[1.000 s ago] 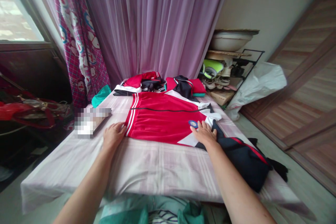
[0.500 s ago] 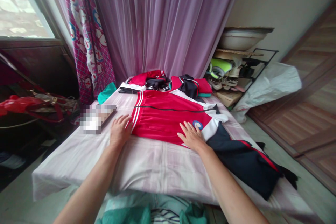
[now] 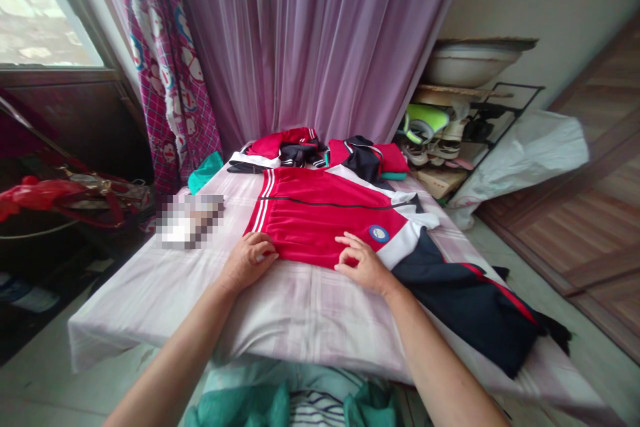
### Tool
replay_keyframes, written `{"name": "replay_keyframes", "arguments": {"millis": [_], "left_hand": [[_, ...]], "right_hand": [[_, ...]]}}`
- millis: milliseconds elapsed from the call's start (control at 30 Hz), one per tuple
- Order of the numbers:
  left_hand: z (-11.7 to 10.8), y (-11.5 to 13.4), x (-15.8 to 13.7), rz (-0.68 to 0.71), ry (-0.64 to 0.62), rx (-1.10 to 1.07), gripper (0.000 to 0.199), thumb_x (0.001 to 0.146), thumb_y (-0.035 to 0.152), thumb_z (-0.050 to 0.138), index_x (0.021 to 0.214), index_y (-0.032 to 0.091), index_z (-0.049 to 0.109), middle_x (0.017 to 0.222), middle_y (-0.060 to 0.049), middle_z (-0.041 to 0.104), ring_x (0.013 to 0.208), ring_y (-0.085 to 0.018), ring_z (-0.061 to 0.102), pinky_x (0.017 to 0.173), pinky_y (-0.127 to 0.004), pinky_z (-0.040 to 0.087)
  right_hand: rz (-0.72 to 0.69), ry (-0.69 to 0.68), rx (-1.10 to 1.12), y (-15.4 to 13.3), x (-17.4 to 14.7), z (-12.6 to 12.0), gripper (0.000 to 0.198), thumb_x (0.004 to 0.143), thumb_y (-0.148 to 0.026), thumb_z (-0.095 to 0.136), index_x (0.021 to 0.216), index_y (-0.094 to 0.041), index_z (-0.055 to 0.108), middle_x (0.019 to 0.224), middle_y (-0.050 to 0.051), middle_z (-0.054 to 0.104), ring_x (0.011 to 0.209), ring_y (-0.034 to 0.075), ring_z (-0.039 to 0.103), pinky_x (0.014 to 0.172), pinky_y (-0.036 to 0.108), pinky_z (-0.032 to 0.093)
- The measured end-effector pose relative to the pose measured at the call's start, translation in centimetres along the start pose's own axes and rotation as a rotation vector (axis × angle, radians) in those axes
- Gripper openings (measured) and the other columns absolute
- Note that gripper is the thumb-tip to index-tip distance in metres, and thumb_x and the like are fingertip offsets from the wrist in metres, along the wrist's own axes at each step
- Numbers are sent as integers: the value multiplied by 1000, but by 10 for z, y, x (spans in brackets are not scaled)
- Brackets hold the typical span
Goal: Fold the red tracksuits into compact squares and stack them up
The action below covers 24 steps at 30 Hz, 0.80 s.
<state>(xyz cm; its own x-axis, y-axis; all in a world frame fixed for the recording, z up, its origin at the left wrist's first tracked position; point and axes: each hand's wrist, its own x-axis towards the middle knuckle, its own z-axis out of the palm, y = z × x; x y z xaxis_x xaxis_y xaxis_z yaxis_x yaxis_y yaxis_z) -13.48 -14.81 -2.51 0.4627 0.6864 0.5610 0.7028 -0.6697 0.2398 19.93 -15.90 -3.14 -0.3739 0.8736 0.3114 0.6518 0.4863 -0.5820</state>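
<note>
1. The red jacket [image 3: 310, 213] lies flat on the surface [image 3: 300, 320], white-shouldered, blue-badged, its hem [image 3: 264, 200] white-striped.
2. At the jacket's hem, my left hand [image 3: 253, 257] is half curled.
3. At the jacket's near edge, my right hand [image 3: 364, 265] curls loosely; whether either pinches cloth, I can't tell.

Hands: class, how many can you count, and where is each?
2: the left hand at the striped hem of the red jacket, the right hand at its near edge.

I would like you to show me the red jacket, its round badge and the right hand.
Red jacket [image 3: 313, 223], head view: on its red front.
Round badge [image 3: 379, 234], head view: on its pale centre.
Right hand [image 3: 366, 267], head view: on its back.
</note>
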Motion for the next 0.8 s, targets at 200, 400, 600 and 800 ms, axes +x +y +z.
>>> {"name": "replay_keyframes", "arguments": {"millis": [200, 400, 600, 800], "left_hand": [[3, 0, -2, 22, -47, 53, 19, 92, 35, 61, 98, 23, 75, 93, -6, 74, 85, -20, 67, 81, -36, 53], [4, -3, -1, 48, -59, 23, 23, 97, 33, 54, 92, 23, 75, 90, -6, 74, 83, -19, 66, 80, -36, 52], [-2, 8, 0, 21, -88, 13, 21, 97, 25, 48, 93, 21, 69, 97, -6, 75, 97, -21, 66, 90, -40, 50], [-5, 14, 3, 19, -139, -12, 21, 95, 25, 49, 90, 21, 69, 99, -7, 75, 97, -22, 67, 88, -39, 51]], "right_hand": [[60, -9, -74, -2, -5, -2, 5, 72, -25, 74, 75, -24, 70, 137, 9, 64, 138, 31, 46, 112, 52, 37], [87, -44, -34, -3, -4, -4, 9, 77, -25, 69, 67, -24, 69, 131, 8, 67, 138, 31, 46, 113, 54, 34], [28, -173, 65, -2, -8, -12, 10, 76, -25, 70, 67, -24, 71, 126, 8, 70, 138, 31, 46, 112, 52, 36], [-48, -108, 8, -1, -5, -8, 17, 78, -28, 69, 61, -24, 68, 105, 5, 75, 110, 25, 64, 101, 45, 44]]}}
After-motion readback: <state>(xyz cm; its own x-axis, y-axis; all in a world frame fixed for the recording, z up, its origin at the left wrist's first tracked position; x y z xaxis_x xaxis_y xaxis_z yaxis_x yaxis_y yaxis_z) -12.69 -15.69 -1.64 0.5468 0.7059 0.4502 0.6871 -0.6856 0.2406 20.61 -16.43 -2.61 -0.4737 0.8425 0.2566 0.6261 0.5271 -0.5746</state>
